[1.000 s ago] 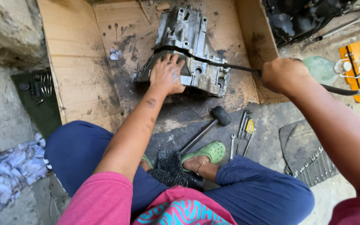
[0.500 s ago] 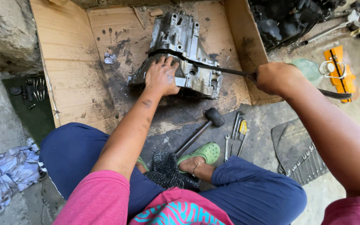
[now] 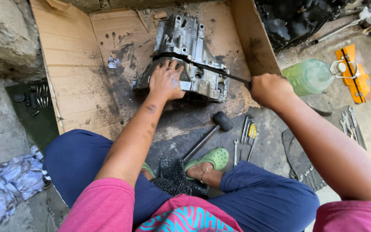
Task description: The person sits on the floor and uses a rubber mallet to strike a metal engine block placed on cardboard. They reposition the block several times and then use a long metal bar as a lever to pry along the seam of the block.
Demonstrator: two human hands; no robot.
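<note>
A: Where do we stand with the gearbox housing (image 3: 185, 56)?

B: It lies on the oil-stained cardboard (image 3: 78, 64) in the upper middle of the frame. Our left hand (image 3: 166, 79) rests spread flat on its near edge, fingers open, pressing down rather than gripping. Our right hand (image 3: 270, 89), at the centre right, is closed tight around the end of a long dark pry bar (image 3: 213, 68) whose far end runs across the casting toward its left side.

A: So how do we lever well from here?

B: We judge that the bar's tip wants to sit fully in the seam before we load it; whether it does, we cannot tell from this view. We press the left palm straight down so the casting does not skid on the greasy cardboard, and we keep those fingers clear of the bar's line in case it slips.

A: And the pull?

B: Steady, not jerked. The mallet (image 3: 209, 134) lies just below the cardboard's edge near the green clog (image 3: 211, 158), with the wrenches (image 3: 247, 133) beside it, should we need them.
</note>
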